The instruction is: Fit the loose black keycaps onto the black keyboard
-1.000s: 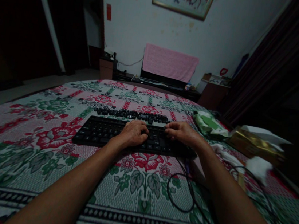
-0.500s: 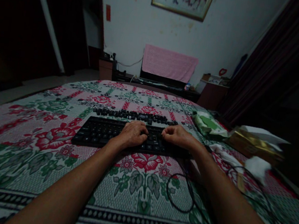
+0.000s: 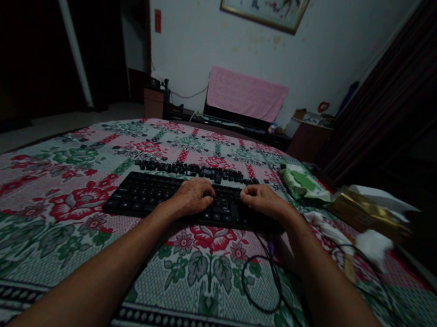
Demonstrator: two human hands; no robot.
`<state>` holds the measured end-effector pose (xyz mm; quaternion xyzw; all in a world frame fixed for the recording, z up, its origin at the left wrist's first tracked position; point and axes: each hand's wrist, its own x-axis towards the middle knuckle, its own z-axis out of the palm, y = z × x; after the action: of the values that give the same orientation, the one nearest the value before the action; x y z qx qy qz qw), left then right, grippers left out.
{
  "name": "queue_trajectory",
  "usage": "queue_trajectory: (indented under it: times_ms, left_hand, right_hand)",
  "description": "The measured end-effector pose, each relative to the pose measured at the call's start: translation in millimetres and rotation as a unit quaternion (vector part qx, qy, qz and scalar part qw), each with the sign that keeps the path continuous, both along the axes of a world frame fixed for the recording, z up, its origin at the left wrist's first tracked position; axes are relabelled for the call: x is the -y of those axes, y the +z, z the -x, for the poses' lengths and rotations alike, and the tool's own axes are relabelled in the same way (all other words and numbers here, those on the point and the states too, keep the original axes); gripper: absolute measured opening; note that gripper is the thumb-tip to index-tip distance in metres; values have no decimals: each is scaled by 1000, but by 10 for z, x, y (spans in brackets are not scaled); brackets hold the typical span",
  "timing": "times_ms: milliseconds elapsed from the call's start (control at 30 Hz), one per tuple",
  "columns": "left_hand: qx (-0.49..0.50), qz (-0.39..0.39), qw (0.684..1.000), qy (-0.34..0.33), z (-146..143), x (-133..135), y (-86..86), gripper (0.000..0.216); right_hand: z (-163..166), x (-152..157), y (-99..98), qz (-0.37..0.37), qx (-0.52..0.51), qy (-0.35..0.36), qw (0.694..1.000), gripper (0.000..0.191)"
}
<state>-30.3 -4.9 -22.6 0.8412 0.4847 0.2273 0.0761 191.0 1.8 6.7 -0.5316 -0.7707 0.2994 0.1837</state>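
A black keyboard (image 3: pixel 141 196) lies on a floral bedspread (image 3: pixel 76 204). My left hand (image 3: pixel 193 196) rests on the keyboard's middle with its fingers curled down onto the keys. My right hand (image 3: pixel 264 199) sits just right of it, over the keyboard's right part, its fingertips pinched together and pointing left. Whatever either hand holds is too small and dark to make out. A row of loose black keycaps (image 3: pixel 197 171) lies on the bedspread just behind the keyboard. The keyboard's black cable (image 3: pixel 262 284) loops on the cloth under my right forearm.
A green and white packet (image 3: pixel 302 182) lies to the right of the keyboard. Further right are a gold box (image 3: pixel 369 213), white tissue (image 3: pixel 372 245) and more cables. A pink cloth (image 3: pixel 246 93) covers a screen by the far wall.
My right hand has slid a little to the left along the keyboard, closer to my left hand, and its fingers have curled into a pinch. My left hand has hardly moved.
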Motion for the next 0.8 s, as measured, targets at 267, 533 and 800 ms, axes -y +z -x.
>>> queue_trajectory:
  times_ms: [267, 533, 800]
  left_hand:
    - [6, 5, 1000, 0, 37, -25, -1, 26]
    - [-4, -1, 1000, 11, 42, 10, 28, 29]
    - [-7, -6, 1000, -13, 51, -38, 0, 27]
  right_hand:
    - [-158, -94, -110, 26, -6, -36, 999, 28]
    - [-134, -35, -72, 37, -37, -37, 998, 26]
    - [-129, -12, -74, 44, -51, -33, 997, 25]
